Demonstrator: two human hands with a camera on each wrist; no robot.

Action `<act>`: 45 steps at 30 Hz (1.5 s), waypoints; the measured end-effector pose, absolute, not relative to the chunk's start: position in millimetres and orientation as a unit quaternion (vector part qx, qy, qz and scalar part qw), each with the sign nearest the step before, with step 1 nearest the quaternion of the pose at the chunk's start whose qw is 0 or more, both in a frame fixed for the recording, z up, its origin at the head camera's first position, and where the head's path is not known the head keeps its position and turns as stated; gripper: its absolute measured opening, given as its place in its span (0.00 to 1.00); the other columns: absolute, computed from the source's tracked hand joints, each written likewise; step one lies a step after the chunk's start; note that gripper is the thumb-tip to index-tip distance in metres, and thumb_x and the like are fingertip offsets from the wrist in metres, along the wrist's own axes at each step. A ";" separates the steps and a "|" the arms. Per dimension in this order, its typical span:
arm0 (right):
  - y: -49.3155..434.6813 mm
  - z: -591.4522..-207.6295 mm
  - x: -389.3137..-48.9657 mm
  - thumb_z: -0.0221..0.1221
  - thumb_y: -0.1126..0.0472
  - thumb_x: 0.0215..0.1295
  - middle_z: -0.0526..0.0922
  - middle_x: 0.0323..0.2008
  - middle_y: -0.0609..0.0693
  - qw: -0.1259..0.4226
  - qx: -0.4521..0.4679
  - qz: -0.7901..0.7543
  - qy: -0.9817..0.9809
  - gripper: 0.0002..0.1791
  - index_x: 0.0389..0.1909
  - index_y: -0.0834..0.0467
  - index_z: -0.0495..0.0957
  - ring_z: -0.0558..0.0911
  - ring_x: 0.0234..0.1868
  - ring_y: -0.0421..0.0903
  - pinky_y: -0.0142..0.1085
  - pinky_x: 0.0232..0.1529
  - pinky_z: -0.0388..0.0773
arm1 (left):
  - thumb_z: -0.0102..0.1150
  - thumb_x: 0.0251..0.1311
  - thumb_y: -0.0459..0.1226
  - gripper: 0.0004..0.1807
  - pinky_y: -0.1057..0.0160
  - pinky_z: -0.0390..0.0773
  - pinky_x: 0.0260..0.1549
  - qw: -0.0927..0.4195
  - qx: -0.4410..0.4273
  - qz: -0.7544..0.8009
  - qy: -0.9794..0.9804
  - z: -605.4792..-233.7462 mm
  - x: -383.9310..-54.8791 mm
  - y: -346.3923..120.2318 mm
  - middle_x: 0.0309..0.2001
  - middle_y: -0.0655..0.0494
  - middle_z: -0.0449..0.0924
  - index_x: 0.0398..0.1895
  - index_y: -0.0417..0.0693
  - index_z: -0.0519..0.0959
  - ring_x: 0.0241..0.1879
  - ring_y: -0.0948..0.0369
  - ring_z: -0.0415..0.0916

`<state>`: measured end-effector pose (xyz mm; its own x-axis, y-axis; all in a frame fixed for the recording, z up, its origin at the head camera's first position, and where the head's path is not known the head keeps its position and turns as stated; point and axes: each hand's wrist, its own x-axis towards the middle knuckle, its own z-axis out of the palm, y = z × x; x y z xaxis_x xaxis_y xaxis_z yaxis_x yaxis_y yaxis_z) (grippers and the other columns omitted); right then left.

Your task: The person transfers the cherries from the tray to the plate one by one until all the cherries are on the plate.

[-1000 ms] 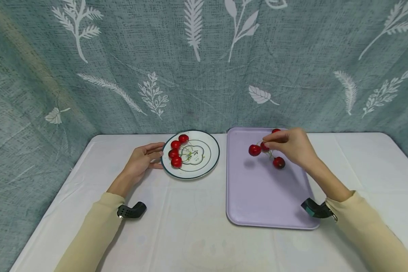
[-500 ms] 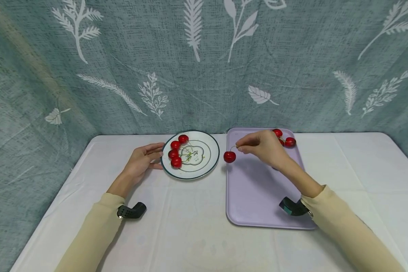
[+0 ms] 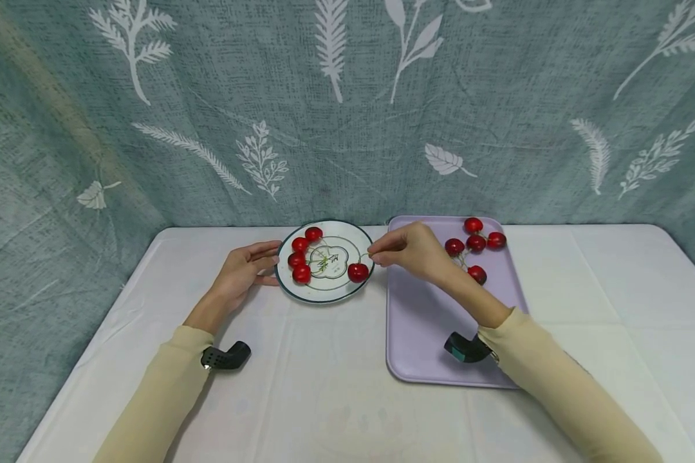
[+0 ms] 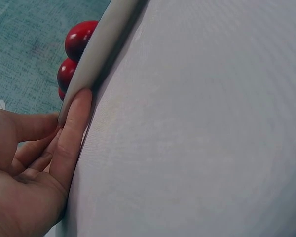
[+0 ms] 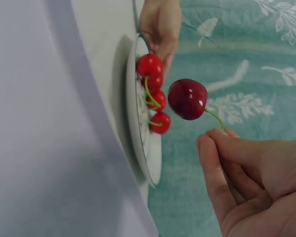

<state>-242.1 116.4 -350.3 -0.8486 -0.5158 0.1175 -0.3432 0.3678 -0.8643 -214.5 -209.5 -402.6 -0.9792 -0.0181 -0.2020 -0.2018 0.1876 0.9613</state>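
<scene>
My right hand [image 3: 414,251] pinches the thin green stem of a cherry [image 5: 187,98]. This dark red fruit hangs over the right side of the white plate [image 3: 330,296] with a dark rim. In the right wrist view it is seen above the fingertips, its stem end between thumb and finger. My left hand [image 3: 240,270] holds the plate's left edge, one finger [image 4: 74,133] lying against the outer wall. Several red cherries [image 3: 301,274] sit in a curve along the plate's left side, stems toward the middle.
A lilac tray [image 3: 423,347] lies right of the plate, with several cherries [image 3: 476,243] at its far end, partly behind my right hand. A white cloth [image 3: 301,399] covers the table. A teal curtain [image 3: 370,167] with white leaves hangs at the back.
My right hand has moved left from the tray to the plate, carrying one cherry by its stem away from the others. The left hand has stayed at the plate's edge.
</scene>
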 end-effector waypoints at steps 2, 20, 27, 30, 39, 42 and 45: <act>109.8 -354.2 -242.8 0.67 0.69 0.59 0.88 0.36 0.55 0.089 -0.269 -0.497 0.820 0.07 0.38 0.65 0.87 0.86 0.34 0.43 0.30 0.36 0.84 | 0.48 0.71 0.28 0.25 0.60 0.87 0.37 0.073 -0.073 0.633 0.767 -402.6 -215.0 -209.2 0.66 0.38 0.67 0.70 0.34 0.64 0.43 0.65 0.79; 57.5 -360.3 -241.1 0.68 0.70 0.56 0.89 0.33 0.49 0.109 -0.386 -0.435 0.806 0.04 0.31 0.60 0.89 0.83 0.33 0.37 0.24 0.30 0.78 | 0.48 0.71 0.28 0.26 0.63 0.87 0.36 0.076 -0.063 0.636 0.766 -400.6 -213.0 -210.6 0.67 0.36 0.65 0.71 0.34 0.62 0.43 0.65 0.79; 41.4 -360.3 -239.0 0.68 0.71 0.57 0.89 0.32 0.50 0.133 -0.423 -0.416 0.794 0.05 0.33 0.61 0.89 0.83 0.35 0.36 0.24 0.37 0.82 | 0.48 0.71 0.28 0.25 0.63 0.87 0.36 0.077 -0.062 0.635 0.766 -402.7 -212.8 -212.4 0.67 0.37 0.65 0.71 0.35 0.63 0.43 0.65 0.79; 40.8 -361.0 -241.1 0.67 0.71 0.58 0.89 0.33 0.49 0.136 -0.429 -0.400 0.799 0.05 0.34 0.60 0.89 0.84 0.36 0.37 0.24 0.38 0.81 | 0.48 0.71 0.28 0.25 0.63 0.87 0.37 0.078 -0.060 0.635 0.766 -403.2 -212.7 -212.9 0.67 0.37 0.65 0.71 0.35 0.63 0.44 0.64 0.78; 49.2 -367.2 -253.0 0.64 0.75 0.58 0.88 0.34 0.51 0.111 -0.424 -0.356 0.825 0.07 0.33 0.63 0.89 0.85 0.39 0.42 0.26 0.40 0.82 | 0.48 0.71 0.28 0.25 0.63 0.87 0.36 0.073 -0.060 0.634 0.768 -404.3 -212.3 -212.4 0.66 0.37 0.66 0.70 0.34 0.64 0.44 0.64 0.79; 48.7 -370.1 -256.3 0.63 0.76 0.59 0.88 0.33 0.50 0.083 -0.427 -0.333 0.837 0.09 0.31 0.61 0.89 0.85 0.39 0.43 0.26 0.39 0.82 | 0.48 0.71 0.28 0.25 0.63 0.87 0.36 0.071 -0.064 0.634 0.767 -403.9 -211.8 -212.0 0.66 0.37 0.66 0.70 0.34 0.64 0.43 0.65 0.78; 46.1 -371.0 -258.3 0.63 0.76 0.59 0.89 0.33 0.49 0.062 -0.428 -0.317 0.844 0.10 0.30 0.60 0.89 0.85 0.41 0.44 0.28 0.41 0.82 | 0.48 0.71 0.28 0.25 0.63 0.87 0.36 0.071 -0.065 0.634 0.768 -403.5 -211.4 -211.3 0.66 0.37 0.66 0.70 0.34 0.64 0.43 0.65 0.78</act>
<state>-258.3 46.1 -371.0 -0.6254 -0.7622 0.1673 -0.6840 0.4322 -0.5877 -211.4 -211.3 -403.5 -0.9816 -0.0104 -0.1908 -0.1893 0.1885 0.9636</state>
